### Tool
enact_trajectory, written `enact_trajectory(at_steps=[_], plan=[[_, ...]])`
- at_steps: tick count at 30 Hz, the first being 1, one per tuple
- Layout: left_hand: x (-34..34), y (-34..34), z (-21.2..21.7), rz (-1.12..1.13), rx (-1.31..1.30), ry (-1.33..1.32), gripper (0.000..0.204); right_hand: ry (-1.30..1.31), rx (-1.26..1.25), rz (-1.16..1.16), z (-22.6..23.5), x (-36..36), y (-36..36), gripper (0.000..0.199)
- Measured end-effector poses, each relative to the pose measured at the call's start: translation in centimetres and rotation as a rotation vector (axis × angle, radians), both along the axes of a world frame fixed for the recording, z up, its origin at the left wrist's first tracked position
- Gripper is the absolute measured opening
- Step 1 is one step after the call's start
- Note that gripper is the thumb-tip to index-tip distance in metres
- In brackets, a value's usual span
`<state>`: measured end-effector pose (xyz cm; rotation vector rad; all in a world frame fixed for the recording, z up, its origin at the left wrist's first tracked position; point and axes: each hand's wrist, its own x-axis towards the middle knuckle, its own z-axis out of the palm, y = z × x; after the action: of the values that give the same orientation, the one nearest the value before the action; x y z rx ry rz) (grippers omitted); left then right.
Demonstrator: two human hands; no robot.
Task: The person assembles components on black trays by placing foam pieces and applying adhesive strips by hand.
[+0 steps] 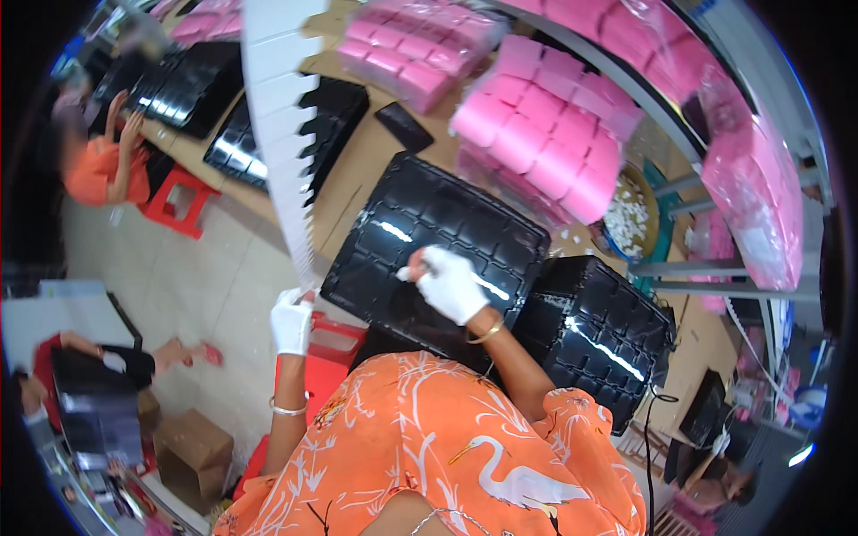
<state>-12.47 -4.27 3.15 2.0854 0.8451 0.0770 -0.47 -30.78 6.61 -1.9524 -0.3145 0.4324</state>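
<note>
My left hand [291, 323], in a white glove, is closed at the lower end of a long white strip [277, 116] with one notched edge. The strip rises past the left side of the black moulded plastic tray [375, 255] in front of me. Over the middle of that tray is my right hand [447, 284], also white-gloved, with bare fingertips showing. Its fingers are bent together near the tray's surface. Whatever they may pinch is too small to make out.
More black trays stand at right [599, 344] and farther left [335, 116]. Stacked pink sheets [545, 125] lie behind, beside a bowl of small white pieces [628, 214]. A red stool [335, 339] is at my left. A co-worker in orange [112, 170] sits at far left.
</note>
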Motion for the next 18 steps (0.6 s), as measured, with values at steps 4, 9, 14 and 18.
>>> enact_trajectory(at_steps=[4, 9, 14, 18], plan=[[1.1, 1.4, -1.7, -0.100, -0.020, -0.144, 0.021, -0.132, -0.140, -0.441, 2.6, 4.2, -11.9, 0.006], [3.6, 2.4, -0.8, -0.116, -0.065, -0.008, 0.020, -0.566, -0.650, -0.831, 0.9, 10.6, -29.5, 0.010], [5.4, 1.9, 0.4, -0.133, -0.135, -0.025, 0.020, -0.470, -0.971, -0.932, -5.6, 16.1, -43.9, 0.017], [4.9, 1.7, 1.7, -0.094, -0.071, -0.014, 0.021, -0.209, -1.079, -1.010, -7.6, 17.9, -43.3, 0.020]])
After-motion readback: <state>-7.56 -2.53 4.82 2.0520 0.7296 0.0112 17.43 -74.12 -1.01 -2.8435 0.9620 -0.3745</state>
